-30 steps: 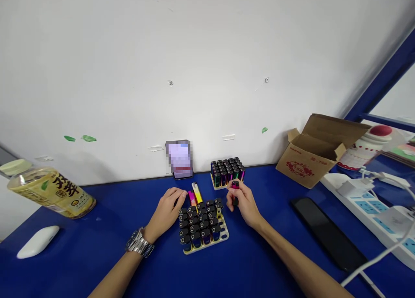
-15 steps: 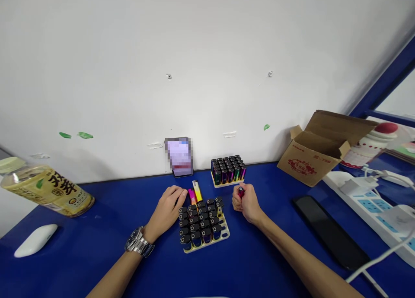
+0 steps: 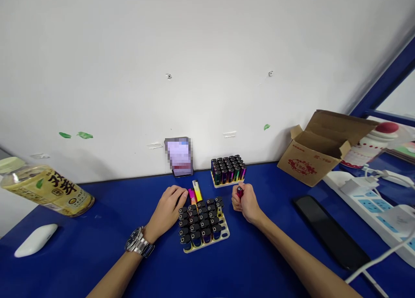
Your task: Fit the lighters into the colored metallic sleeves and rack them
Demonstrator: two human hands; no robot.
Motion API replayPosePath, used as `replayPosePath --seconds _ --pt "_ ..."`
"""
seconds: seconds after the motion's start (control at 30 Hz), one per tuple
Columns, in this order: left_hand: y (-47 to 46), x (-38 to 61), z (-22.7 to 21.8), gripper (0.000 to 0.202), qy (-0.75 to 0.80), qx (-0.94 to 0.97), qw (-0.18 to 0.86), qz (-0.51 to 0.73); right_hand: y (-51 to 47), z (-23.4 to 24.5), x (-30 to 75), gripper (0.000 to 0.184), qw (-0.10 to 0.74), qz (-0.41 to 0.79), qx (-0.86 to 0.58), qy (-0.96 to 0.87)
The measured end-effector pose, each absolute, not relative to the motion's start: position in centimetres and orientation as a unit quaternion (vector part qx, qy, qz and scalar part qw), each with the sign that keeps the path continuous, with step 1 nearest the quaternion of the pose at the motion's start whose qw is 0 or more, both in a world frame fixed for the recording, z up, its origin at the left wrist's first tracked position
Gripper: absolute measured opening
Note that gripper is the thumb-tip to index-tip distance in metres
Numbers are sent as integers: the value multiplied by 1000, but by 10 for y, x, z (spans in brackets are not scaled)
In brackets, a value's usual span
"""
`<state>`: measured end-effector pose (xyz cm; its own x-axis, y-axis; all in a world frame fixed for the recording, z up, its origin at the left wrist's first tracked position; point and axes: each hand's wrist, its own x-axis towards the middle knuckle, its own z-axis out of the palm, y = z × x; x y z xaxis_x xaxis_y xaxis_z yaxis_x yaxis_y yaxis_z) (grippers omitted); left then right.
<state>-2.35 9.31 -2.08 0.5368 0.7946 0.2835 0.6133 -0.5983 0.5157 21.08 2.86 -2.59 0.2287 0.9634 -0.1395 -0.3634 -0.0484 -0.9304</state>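
My right hand [image 3: 249,203] is wrapped around a dark red lighter [image 3: 240,191], whose top shows above the thumb and fingers. My left hand [image 3: 169,206] lies loosely on the table with fingers extended, holding nothing. It rests beside the upper left corner of a pale holder [image 3: 225,229] filled with several upright lighters [image 3: 204,223]; some slots along its right edge hold none. Just right of my left fingertips, a pink-and-orange lighter [image 3: 192,196] and a yellow lighter [image 3: 197,191] lie flat. Behind my right hand, a second holder [image 3: 227,184] carries several upright lighters [image 3: 228,169] in metallic colours.
A propped phone [image 3: 180,156] leans on the wall. To the right are an open cardboard box [image 3: 301,162], a dark phone [image 3: 330,231] and a power strip [image 3: 372,203] with cables. On the left stand a drink bottle [image 3: 48,188] and a white case [image 3: 36,240].
The lighter in my right hand has tilted very slightly leftward. My left hand and both holders have stayed in place.
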Motion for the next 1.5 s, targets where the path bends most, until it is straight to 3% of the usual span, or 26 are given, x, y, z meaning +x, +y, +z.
replayPosePath --seconds 0.63,0.77,0.97,1.17,1.37,1.5 --pt "91 -26 -17 33 360 901 143 197 26 -29 209 50 616 505 -482 -364" --pt "91 -25 -16 35 367 898 139 198 17 -28 210 40 616 402 -483 -476" --pt "89 -23 -16 32 392 890 115 202 3 -15 223 30 500 137 -497 -696" --pt "89 -23 -16 28 401 884 107 215 -6 -15 221 48 443 151 -437 -768" --pt "88 -22 -16 23 407 877 129 221 -5 -24 215 27 492 30 -432 -755" --pt "89 -23 -17 23 408 875 136 222 -4 -22 214 23 475 -18 -428 -769"
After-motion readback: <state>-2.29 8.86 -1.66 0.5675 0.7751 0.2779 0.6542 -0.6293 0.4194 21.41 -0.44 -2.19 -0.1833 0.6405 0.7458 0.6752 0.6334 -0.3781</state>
